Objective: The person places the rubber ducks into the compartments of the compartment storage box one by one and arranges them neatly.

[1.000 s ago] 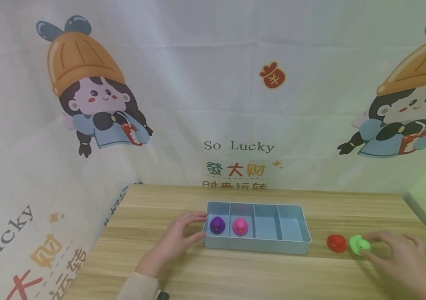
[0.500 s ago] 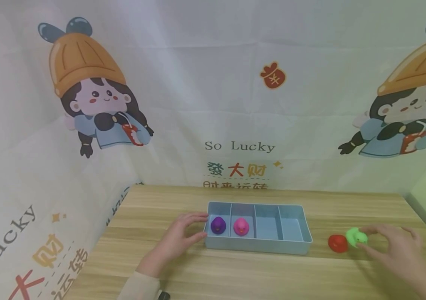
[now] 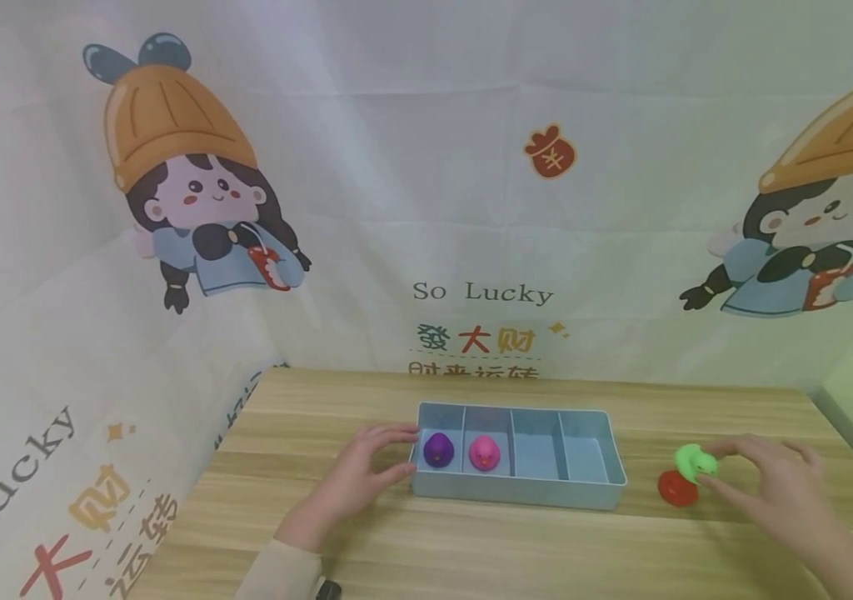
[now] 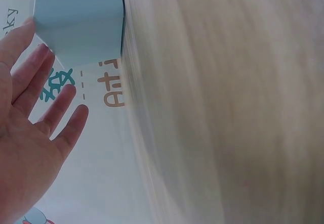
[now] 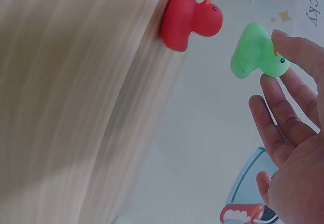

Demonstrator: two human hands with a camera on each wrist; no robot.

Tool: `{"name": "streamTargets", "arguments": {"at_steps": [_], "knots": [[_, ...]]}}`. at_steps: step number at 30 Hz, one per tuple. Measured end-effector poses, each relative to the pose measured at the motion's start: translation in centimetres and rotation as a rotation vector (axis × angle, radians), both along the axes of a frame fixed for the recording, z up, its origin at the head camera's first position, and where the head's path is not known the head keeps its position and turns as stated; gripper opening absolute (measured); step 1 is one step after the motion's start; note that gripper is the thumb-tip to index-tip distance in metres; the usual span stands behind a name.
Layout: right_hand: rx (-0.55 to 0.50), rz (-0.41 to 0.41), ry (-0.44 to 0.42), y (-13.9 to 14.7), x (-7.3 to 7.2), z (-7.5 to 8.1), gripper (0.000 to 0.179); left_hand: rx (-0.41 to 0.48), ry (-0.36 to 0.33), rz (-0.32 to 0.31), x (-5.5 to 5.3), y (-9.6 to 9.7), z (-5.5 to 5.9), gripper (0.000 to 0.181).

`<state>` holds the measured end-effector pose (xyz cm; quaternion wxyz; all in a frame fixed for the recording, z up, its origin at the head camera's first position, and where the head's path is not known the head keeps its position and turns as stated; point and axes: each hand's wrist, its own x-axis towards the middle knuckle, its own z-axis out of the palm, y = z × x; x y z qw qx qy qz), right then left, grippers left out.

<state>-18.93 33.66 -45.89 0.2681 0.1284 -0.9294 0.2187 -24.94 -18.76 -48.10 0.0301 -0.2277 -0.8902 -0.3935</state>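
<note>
My right hand (image 3: 775,479) pinches a green rubber duck (image 5: 254,52) by its head between thumb and fingers, raised off the table. Below it a red rubber duck (image 5: 190,20) sits on the wood, partly covered by the green one in the head view. At the left end of a blue divided box (image 3: 516,490), my left hand (image 3: 355,471) rests its fingertips and thumb on the end wall. The leftmost compartment holds a purple duck (image 3: 438,450); a pink duck (image 3: 484,452) sits in the one beside it. The two compartments on the right hold nothing.
The wooden table (image 3: 471,550) reaches back to a pale printed cloth (image 3: 366,208) hung behind it and along both sides. A small dark object (image 3: 328,590) shows by the left sleeve (image 3: 284,571) at the bottom edge.
The green duck has risen from the table in my right hand and shifted left, now overlapping the red duck in the head view. My left hand keeps its place at the box.
</note>
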Motion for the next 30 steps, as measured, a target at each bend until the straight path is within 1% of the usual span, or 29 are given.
{"name": "streamTargets", "arguments": {"at_steps": [4, 8, 12, 20, 30], "knots": [[-0.01, 0.023, 0.018, -0.7, -0.4, 0.4, 0.042, 0.0, -0.006, 0.006, 0.0, 0.0, 0.1, 0.045], [-0.001, 0.017, 0.016, -1.2, -0.8, 0.5, 0.041, 0.003, -0.016, 0.009, 0.0, 0.1, 0.2, 0.046], [0.009, 0.014, 0.015, -1.7, -0.9, 0.6, 0.041, -0.001, -0.009, 0.004, 0.0, 0.1, 0.1, 0.046], [-0.005, 0.036, 0.044, -2.5, -1.1, 0.3, 0.043, -0.011, 0.014, -0.011, 0.0, 0.1, -0.1, 0.045], [-0.024, 0.051, 0.051, -3.7, -1.9, 0.2, 0.043, 0.009, 0.001, -0.003, 0.0, 0.1, -0.1, 0.045]]}}
